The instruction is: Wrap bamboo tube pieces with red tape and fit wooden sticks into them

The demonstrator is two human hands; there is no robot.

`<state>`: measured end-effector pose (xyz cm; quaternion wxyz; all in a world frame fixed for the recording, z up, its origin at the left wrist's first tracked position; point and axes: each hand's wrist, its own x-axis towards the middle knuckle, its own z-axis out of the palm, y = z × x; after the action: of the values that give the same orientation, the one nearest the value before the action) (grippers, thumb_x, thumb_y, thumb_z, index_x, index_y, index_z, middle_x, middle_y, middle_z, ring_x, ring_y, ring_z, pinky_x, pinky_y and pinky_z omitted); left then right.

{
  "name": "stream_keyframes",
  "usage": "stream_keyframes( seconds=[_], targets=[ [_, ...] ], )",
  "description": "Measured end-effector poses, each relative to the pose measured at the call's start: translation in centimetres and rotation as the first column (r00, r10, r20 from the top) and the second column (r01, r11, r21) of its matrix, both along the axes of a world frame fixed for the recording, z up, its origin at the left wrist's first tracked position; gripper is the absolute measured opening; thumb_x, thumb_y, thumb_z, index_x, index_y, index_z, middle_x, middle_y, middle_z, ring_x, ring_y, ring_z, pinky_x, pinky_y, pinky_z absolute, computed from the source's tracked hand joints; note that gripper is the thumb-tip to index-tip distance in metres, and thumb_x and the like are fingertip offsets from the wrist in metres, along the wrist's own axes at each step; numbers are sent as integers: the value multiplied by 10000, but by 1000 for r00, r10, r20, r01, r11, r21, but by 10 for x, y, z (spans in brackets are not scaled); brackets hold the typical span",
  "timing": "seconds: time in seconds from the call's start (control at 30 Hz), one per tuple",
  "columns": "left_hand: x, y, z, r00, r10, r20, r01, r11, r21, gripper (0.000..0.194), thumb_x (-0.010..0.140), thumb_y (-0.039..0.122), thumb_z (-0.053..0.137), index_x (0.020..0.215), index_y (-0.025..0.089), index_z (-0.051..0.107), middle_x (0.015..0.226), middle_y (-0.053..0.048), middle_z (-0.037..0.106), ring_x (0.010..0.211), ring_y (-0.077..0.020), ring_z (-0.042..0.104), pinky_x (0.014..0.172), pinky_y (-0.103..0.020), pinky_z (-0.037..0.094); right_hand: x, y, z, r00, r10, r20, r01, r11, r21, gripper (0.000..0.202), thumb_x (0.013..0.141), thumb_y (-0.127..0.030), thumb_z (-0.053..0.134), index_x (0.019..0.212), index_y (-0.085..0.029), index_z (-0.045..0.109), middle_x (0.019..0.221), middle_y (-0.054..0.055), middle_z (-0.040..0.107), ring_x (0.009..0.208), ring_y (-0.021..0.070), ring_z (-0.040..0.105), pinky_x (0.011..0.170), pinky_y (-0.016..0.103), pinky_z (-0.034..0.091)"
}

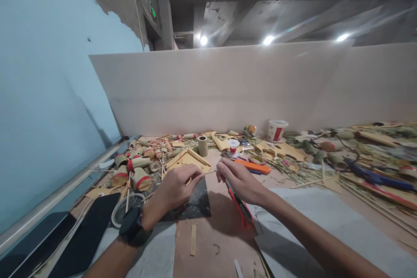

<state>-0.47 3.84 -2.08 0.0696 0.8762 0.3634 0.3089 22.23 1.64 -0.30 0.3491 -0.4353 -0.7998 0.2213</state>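
My left hand pinches one end of a thin bamboo stick, and a black watch sits on that wrist. My right hand touches the stick's other end with its fingertips and grips an orange-handled utility knife that points down toward me. Both hands hover over a dark cutting mat on the brown tabletop. A triangular bamboo frame lies just beyond my left hand.
Bamboo tube pieces with red bands clutter the left. A second orange knife, a thread spool, a paper cup and heaps of bamboo scraps lie behind. A black phone rests at lower left, grey sheets at right.
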Motion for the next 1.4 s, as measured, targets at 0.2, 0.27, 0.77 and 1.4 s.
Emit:
stream_keyframes(
  seconds=[0.2,0.27,0.77,1.4],
  targets=[
    [-1,-2,-4,999,17,-34,-13,993,115,212,995,295,493,898,190,649,848,-20,689,792,-144,617,708,-261,429,-5,1,-19,989,76,-124,-93,986,-138,484,1054,-484,278,765,-184,524,738,-6,560,705,135,527,698,252,426],
    [1,-4,-4,999,15,-39,-10,990,139,218,1000,291,482,907,190,652,865,-29,691,815,-148,620,723,-265,438,-6,-2,-21,978,99,-184,-129,980,-154,477,1056,-476,276,769,-184,520,726,-10,546,691,132,519,690,249,428],
    [8,-10,-11,999,-36,-26,39,987,156,214,1009,284,467,959,186,651,914,-30,686,868,-162,621,764,-280,461,-6,-3,-27,995,91,33,-90,996,-24,360,1051,-350,333,787,-192,521,706,-15,551,671,136,511,649,255,364],
    [9,-10,-17,938,31,-345,26,987,161,304,1008,371,433,947,223,691,878,-33,666,815,-183,619,664,-290,429,-4,0,-48,710,-100,697,-110,962,250,298,1047,-332,322,921,-192,553,805,49,686,627,174,563,564,326,159]
  ],
)
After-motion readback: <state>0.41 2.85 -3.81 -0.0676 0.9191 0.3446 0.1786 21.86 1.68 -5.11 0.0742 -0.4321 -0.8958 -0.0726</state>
